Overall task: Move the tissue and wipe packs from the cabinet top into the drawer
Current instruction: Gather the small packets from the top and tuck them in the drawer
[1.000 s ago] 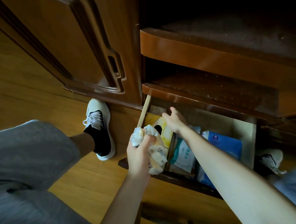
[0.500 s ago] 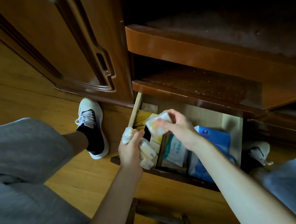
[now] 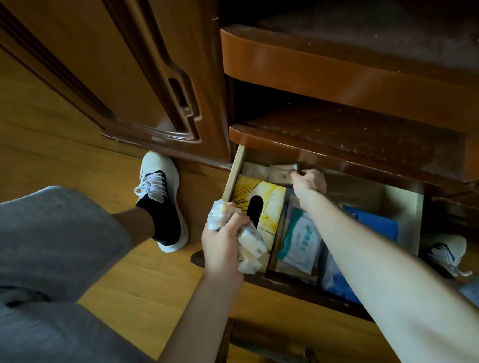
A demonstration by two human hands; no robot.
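The low drawer [image 3: 405, 220] stands pulled open under the cabinet shelves. Inside lie a yellow tissue box [image 3: 265, 199], a white and teal wipe pack [image 3: 299, 242] and a blue pack [image 3: 377, 222]. My left hand [image 3: 223, 247] hovers over the drawer's front left corner, closed around a bunch of small tissue packs [image 3: 248, 246]. My right hand [image 3: 309, 180] reaches to the drawer's back, fingers on a small tissue pack [image 3: 281, 171] lying there beside another. Whether the fingers still pinch it is hard to tell.
A wardrobe door [image 3: 140, 75] rises at the left. Two curved wooden shelves [image 3: 338, 69] overhang the drawer. My shoes [image 3: 160, 198] rest on the wood floor on either side. A wooden stool frame [image 3: 261, 350] sits below the drawer front.
My right hand carried a small tissue pack from above the yellow box to the drawer's back, under the shelf edge. My left hand kept its bunch and barely moved.
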